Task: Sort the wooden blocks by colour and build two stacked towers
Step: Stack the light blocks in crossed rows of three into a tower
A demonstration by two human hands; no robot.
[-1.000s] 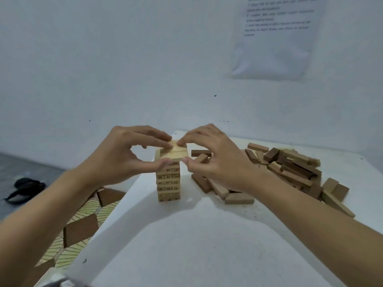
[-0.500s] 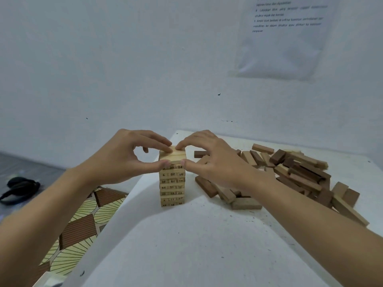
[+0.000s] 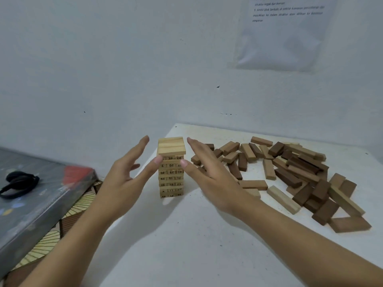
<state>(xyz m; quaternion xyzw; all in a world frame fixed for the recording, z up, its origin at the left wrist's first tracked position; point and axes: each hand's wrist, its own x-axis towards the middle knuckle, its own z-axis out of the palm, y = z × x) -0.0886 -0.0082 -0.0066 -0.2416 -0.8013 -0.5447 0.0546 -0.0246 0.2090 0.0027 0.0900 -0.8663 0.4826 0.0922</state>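
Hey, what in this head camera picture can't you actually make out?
Head view only:
Wall sheet: top cut off by the frame edge, print too small.
Loose blocks: some hidden behind the right hand.
Tower: unclear whether the left hand or right hand touches it.
Black object at left: too dark to identify.

Pale numbered tower [image 3: 171, 172] stood upright at centre frame on white table [image 3: 186, 235], top layer of three flat blocks, loose heap [image 3: 290, 172] of brown and tan blocks sprawled at right, none stacked
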